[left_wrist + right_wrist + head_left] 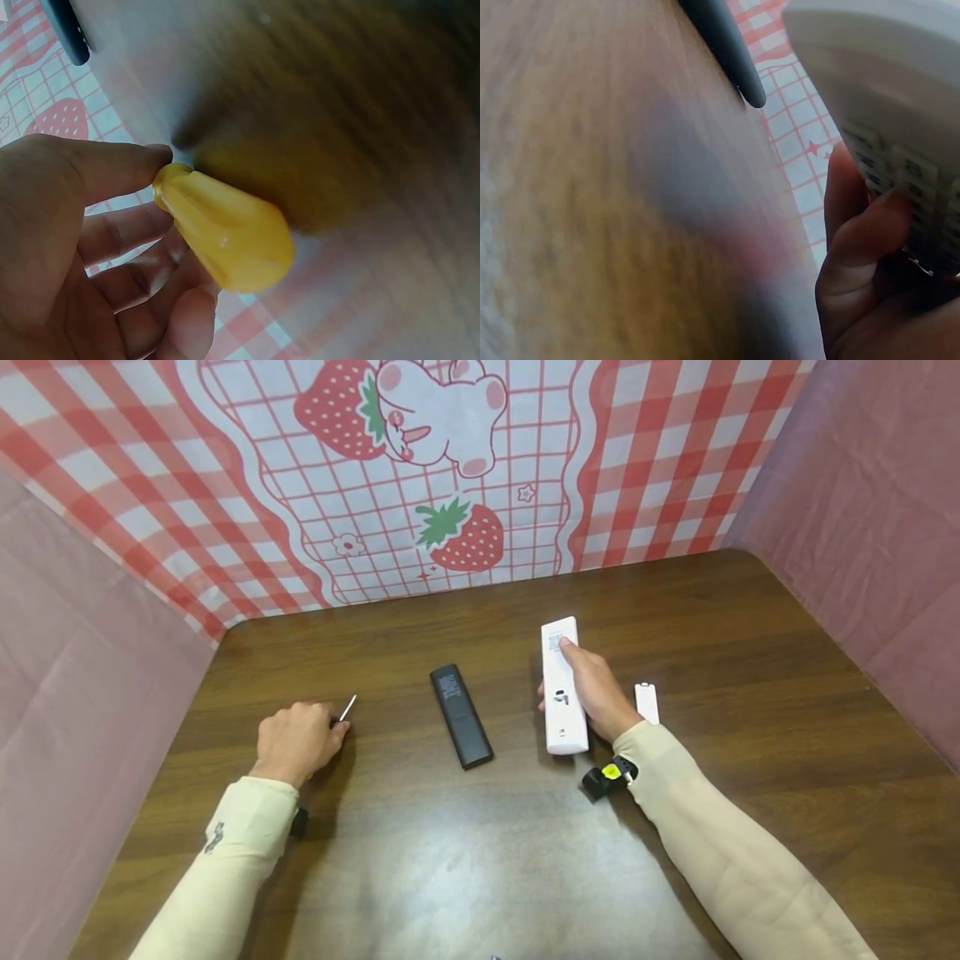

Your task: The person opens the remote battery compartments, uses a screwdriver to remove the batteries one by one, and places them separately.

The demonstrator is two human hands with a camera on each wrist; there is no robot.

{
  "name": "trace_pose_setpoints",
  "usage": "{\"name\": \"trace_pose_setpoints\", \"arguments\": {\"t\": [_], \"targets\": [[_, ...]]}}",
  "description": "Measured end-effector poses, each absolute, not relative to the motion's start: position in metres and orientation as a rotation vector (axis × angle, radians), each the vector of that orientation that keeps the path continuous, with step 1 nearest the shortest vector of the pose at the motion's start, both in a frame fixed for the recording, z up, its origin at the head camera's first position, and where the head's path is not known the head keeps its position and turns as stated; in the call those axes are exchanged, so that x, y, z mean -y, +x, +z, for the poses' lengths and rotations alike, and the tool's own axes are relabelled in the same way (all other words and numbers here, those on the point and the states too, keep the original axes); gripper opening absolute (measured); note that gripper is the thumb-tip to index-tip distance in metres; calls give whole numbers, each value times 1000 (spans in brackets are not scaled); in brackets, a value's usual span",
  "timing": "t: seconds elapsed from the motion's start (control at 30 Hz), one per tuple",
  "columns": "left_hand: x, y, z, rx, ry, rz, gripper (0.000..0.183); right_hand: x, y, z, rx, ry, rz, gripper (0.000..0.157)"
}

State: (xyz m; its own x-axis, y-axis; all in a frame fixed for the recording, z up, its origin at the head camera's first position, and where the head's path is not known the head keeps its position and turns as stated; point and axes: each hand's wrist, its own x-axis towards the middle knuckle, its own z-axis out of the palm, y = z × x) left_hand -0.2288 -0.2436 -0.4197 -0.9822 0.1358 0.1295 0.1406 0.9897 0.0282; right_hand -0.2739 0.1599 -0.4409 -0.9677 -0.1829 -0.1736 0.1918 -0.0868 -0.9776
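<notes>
My left hand (296,739) is at the left of the table, pinching a small screwdriver by the neck of its yellow handle (232,232). The screwdriver's thin metal shaft (348,707) points away from me in the head view. My right hand (600,689) grips a white remote control (562,718), back side up, thumb on its face near a printed code. On the underside its buttons show in the right wrist view, with fingers (862,240) against them. A black remote control (461,718) lies between the hands, back side up.
A slim white piece like a battery cover (646,700) lies right of my right hand, partly hidden by the sleeve. The brown wooden table (375,877) ends at a strawberry-print cloth (465,468) at the back, with pink cloth (862,527) along the sides.
</notes>
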Motion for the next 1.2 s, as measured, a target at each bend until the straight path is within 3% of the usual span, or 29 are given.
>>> {"name": "trace_pose_setpoints", "arguments": {"t": [0.53, 1.2], "targets": [[246, -228, -409, 3000, -136, -142, 28, -159, -276, -436, -1961, 9, -2065, 56], [222, -220, -418, 2608, -267, -258, 20, -154, -271, -441, -2124, 8, -1868, 45]]}}
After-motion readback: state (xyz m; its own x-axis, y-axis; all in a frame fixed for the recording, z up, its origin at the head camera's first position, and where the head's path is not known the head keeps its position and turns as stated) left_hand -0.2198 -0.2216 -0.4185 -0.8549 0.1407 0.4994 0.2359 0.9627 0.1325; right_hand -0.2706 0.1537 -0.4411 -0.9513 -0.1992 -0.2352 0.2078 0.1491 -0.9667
